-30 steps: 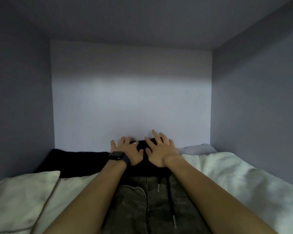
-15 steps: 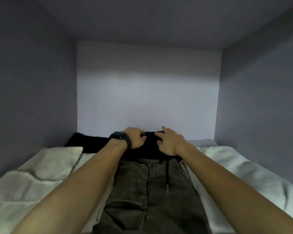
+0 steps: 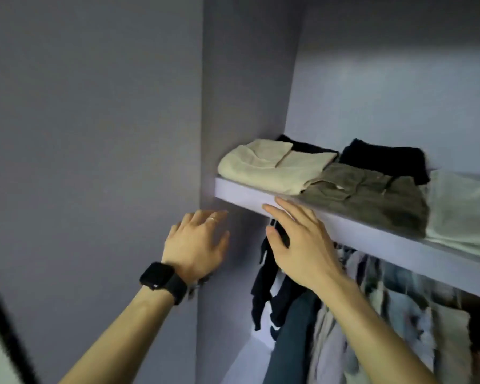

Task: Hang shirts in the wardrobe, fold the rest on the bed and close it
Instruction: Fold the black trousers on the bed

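1. Both hands are free. The left hand [image 3: 197,245], with a dark watch [image 3: 161,277] on its wrist, is spread and relaxed just in front of the wardrobe side wall [image 3: 233,106]. It holds nothing.
2. The right hand [image 3: 299,242] is also empty, with straight fingers raised before the front edge of the shelf [image 3: 372,236]. I cannot tell whether the fingertips touch that edge.
3. The folded clothes lie on the shelf: a cream garment [image 3: 269,167] at the left, olive trousers [image 3: 372,198] beside it, a black piece [image 3: 385,159] behind them, and a pale green one [image 3: 463,209] at the far right.
4. Below the shelf the hanging shirts [image 3: 385,314] crowd together, blurred.
5. Hanging and stowing look finished here, so the step in hand is probably the last one, closing the wardrobe.
6. The next move calls for finding the door. A dark-edged panel [image 3: 6,314] at the lower left may be it, though that is uncertain. A hand would have to reach it, grip its edge and bring it across, with no sleeve caught in the gap.
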Available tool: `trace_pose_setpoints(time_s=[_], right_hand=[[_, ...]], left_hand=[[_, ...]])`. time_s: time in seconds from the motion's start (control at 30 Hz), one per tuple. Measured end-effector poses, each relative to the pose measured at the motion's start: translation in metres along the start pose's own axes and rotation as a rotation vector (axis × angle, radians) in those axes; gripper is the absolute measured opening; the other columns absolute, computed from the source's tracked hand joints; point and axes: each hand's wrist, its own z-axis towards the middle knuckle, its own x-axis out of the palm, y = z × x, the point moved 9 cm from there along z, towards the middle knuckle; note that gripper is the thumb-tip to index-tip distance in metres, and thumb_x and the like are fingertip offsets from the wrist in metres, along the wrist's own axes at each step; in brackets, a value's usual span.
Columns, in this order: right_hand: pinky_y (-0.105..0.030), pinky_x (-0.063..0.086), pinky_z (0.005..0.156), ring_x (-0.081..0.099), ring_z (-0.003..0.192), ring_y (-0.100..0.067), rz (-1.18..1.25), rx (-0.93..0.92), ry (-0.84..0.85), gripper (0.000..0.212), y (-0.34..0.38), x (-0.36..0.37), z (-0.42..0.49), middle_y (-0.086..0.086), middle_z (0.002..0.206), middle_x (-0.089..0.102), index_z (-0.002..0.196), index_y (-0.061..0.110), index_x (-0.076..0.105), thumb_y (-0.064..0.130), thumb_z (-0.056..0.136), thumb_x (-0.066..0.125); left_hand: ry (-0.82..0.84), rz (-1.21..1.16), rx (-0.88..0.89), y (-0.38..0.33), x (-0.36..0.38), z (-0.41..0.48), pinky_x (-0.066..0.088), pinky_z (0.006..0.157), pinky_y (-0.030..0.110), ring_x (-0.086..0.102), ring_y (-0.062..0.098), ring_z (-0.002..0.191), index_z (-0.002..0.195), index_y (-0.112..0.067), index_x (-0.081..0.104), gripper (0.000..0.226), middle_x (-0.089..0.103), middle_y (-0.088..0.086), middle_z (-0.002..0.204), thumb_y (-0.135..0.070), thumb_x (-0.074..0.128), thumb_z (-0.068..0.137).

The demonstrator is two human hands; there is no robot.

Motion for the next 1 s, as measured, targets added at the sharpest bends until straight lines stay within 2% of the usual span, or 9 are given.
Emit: trace_pose_setpoints(time_s=[0.17, 0.37, 0.57, 0.67, 0.83, 1.0], right_hand=[[-0.039, 0.044, 0.107, 0.053, 0.127, -0.02, 0.317, -0.09, 0.137, 0.037, 0.109, 0.096, -0.073, 0.005, 0.135, 0.062, 0.132, 0.022, 0.066, 0.021, 0.095, 0.065], [-0.039, 0.048, 0.101, 0.054, 0.125, -0.015, 0.531, -0.297, 0.466, 0.036, 0.284, 0.21, -0.161, 0.013, 0.132, 0.063, 0.131, 0.027, 0.066, 0.026, 0.096, 0.062], [-0.038, 0.042, 0.106, 0.059, 0.119, -0.028, 0.598, -0.503, 0.668, 0.032, 0.477, 0.289, -0.185, -0.003, 0.13, 0.066, 0.123, 0.02, 0.072, 0.021, 0.091, 0.068], [-0.042, 0.047, 0.101, 0.056, 0.12, -0.028, 0.59, -0.531, 0.669, 0.033, 0.524, 0.308, -0.172, -0.002, 0.134, 0.064, 0.125, 0.024, 0.071, 0.026, 0.093, 0.067], [-0.038, 0.045, 0.103, 0.052, 0.124, -0.023, 0.623, -0.575, 0.697, 0.033, 0.619, 0.348, -0.149, 0.003, 0.137, 0.061, 0.128, 0.028, 0.069, 0.032, 0.096, 0.062], [-0.038, 0.043, 0.106, 0.048, 0.129, -0.02, 0.648, -0.629, 0.712, 0.035, 0.696, 0.391, -0.112, 0.005, 0.139, 0.059, 0.131, 0.029, 0.066, 0.034, 0.097, 0.059]], left_hand=[[0.145, 0.105, -0.334, 0.143, -0.006, -0.172, 0.04, 0.103, 0.035, 0.042, 0.015, 0.133, 0.144, -0.043, 0.044, 0.046, 0.049, -0.016, 0.144, -0.048, 0.044, 0.098], [0.247, 0.219, -0.717, 0.283, -0.062, -0.362, 0.04, 0.103, 0.032, 0.043, 0.011, 0.132, 0.141, -0.041, 0.048, 0.042, 0.054, -0.017, 0.139, -0.045, 0.043, 0.099], [0.204, 0.284, -1.043, 0.406, -0.14, -0.507, 0.046, 0.093, 0.034, 0.055, 0.018, 0.121, 0.135, -0.036, 0.055, 0.038, 0.062, -0.009, 0.13, -0.04, 0.044, 0.099], [0.19, 0.31, -1.107, 0.437, -0.165, -0.539, 0.047, 0.092, 0.035, 0.057, 0.02, 0.119, 0.134, -0.034, 0.057, 0.038, 0.063, -0.007, 0.129, -0.039, 0.046, 0.099], [0.085, 0.341, -1.238, 0.508, -0.222, -0.583, 0.049, 0.087, 0.034, 0.062, 0.019, 0.112, 0.13, -0.037, 0.059, 0.034, 0.065, -0.01, 0.124, -0.038, 0.048, 0.098], [0.001, 0.38, -1.275, 0.573, -0.265, -0.58, 0.05, 0.087, 0.036, 0.06, 0.019, 0.114, 0.13, -0.038, 0.058, 0.034, 0.065, -0.01, 0.123, -0.039, 0.047, 0.098]])
